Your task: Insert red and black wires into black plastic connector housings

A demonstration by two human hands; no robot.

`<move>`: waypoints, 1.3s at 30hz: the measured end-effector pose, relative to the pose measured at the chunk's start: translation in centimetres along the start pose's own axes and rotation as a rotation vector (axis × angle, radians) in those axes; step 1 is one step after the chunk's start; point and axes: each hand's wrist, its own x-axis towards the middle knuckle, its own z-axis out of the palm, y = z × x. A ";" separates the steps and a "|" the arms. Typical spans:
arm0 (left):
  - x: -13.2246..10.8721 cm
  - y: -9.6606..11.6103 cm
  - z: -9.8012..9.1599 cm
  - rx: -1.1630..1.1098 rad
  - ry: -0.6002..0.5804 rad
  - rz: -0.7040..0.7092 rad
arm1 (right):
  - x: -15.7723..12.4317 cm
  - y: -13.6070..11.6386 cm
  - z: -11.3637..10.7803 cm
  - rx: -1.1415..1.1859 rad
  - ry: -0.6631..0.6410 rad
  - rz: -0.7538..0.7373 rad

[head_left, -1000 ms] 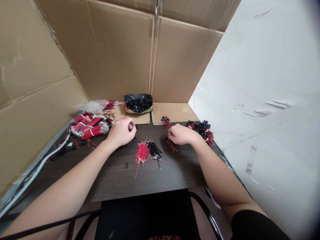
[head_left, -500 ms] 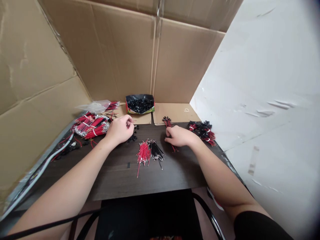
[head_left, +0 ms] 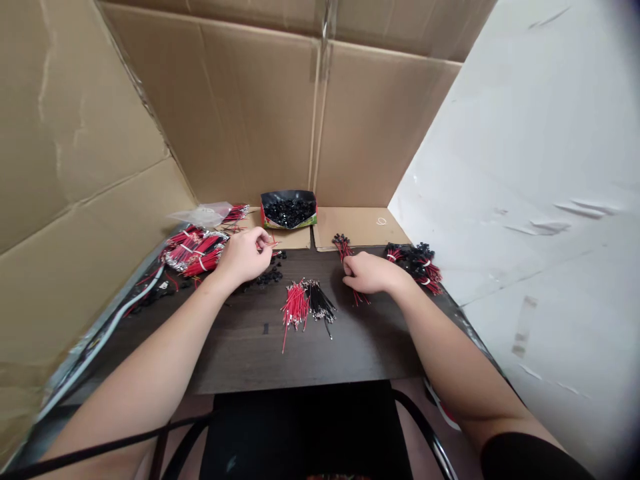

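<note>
My left hand (head_left: 247, 255) is closed in a pinch at the left of the table, with a thin red wire (head_left: 273, 241) showing at its fingertips. Loose black connector housings (head_left: 271, 275) lie just beside and below it. On the right, the curled fingers of my right hand (head_left: 367, 272) close over a bunch of red and black wires (head_left: 343, 245). Black connectors cap the far ends of this bunch, and its near ends stick out below the hand. Between the hands lie a pile of red wires (head_left: 295, 303) and a pile of black wires (head_left: 320, 301), both with metal tips.
An open packet (head_left: 314, 219) full of black connectors stands at the back. Tied red wire bundles (head_left: 200, 261) and a clear plastic bag (head_left: 205, 214) are at the left. More tied bundles with connectors (head_left: 425, 263) lie at the right. Cardboard walls (head_left: 250, 107) enclose the table (head_left: 235, 360).
The whole view has shifted a little, so things appear further right. My left hand keeps its pinch and my right hand stays at the wire bunch.
</note>
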 end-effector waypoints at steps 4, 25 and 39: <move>0.0 0.1 -0.4 -0.066 -0.131 0.035 | -0.1 0.2 0.0 0.000 0.001 0.000; -3.3 5.2 1.7 -0.009 -0.484 0.040 | -2.0 -0.4 -0.7 0.044 0.426 0.008; -3.5 5.7 2.2 -0.027 -0.463 -0.072 | 0.2 -2.0 2.6 0.256 0.569 -0.195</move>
